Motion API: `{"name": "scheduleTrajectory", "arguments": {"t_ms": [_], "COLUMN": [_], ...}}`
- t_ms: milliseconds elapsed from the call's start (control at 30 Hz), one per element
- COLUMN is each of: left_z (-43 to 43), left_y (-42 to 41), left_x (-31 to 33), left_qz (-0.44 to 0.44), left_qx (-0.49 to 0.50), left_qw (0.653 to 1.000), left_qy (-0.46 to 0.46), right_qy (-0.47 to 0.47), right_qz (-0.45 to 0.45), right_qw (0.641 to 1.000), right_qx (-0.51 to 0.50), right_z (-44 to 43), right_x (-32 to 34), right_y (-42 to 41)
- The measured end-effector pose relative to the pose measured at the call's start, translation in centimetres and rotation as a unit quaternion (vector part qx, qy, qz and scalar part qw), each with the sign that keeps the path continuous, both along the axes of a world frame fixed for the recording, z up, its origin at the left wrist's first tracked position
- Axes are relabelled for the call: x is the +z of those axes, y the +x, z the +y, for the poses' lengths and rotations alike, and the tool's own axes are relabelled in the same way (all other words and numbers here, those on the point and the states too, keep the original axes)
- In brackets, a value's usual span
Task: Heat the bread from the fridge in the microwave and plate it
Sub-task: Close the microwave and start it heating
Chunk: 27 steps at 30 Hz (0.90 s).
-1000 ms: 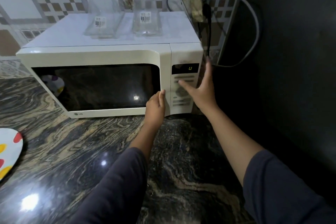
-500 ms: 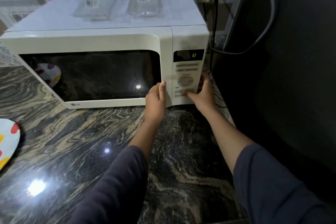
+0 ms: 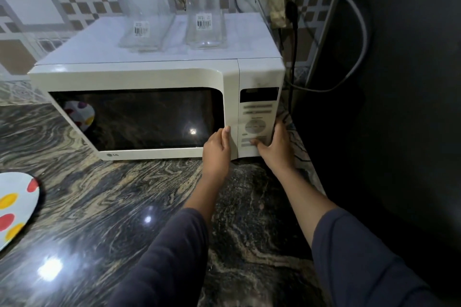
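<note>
A white microwave (image 3: pixel 139 77) stands on the dark marbled counter (image 3: pixel 112 207) with its door closed. The dark door window shows only reflections; no bread is visible. My left hand (image 3: pixel 216 150) rests flat against the door's right edge, near the bottom. My right hand (image 3: pixel 275 147) wraps the microwave's right front corner, its thumb pressing a low button on the control panel (image 3: pixel 257 122). The display above the buttons looks dark. A white plate with red and yellow spots (image 3: pixel 15 209) lies at the counter's left edge.
Two clear glass containers (image 3: pixel 147 22) (image 3: pixel 205 22) with barcode stickers stand on top of the microwave. A grey cable (image 3: pixel 359 22) and a black cord (image 3: pixel 294 44) hang at the right, beside a dark wall. A tiled wall is behind.
My right hand slid down from the upper buttons to a low button and now grips the corner. The lit digit on the display has gone dark. My left hand stayed on the door.
</note>
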<state>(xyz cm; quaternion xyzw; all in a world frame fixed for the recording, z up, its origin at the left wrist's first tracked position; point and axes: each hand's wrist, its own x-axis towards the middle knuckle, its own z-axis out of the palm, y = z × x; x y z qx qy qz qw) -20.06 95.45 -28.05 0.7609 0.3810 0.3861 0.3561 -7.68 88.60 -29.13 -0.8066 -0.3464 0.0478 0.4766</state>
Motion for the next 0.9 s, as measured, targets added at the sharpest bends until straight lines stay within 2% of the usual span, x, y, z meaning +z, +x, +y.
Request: {"name": "scheduleTrajectory", "arguments": {"t_ms": [200,633,900], "left_z": [0.0,0.0,-0.4], "left_y": [-0.4,-0.2,-0.1], "left_x": [0.9,0.7,0.6], "left_qz": [0.021,0.012,0.013], "left_qx": [-0.012,-0.009,0.001], "left_qw": [1.000,1.000,1.000], "left_qy": [-0.015,-0.028,-0.011], "right_qy": [0.035,0.043,0.047], "right_qz": [0.095,0.139,0.145], "right_qw": [0.995,0.989,0.988], "right_qx": [0.020,-0.033,-0.010], "right_z": [-0.1,0.3,-0.1], "right_x": [1.4,2.7,2.9], "right_y": [0.7,0.8,0.4]}}
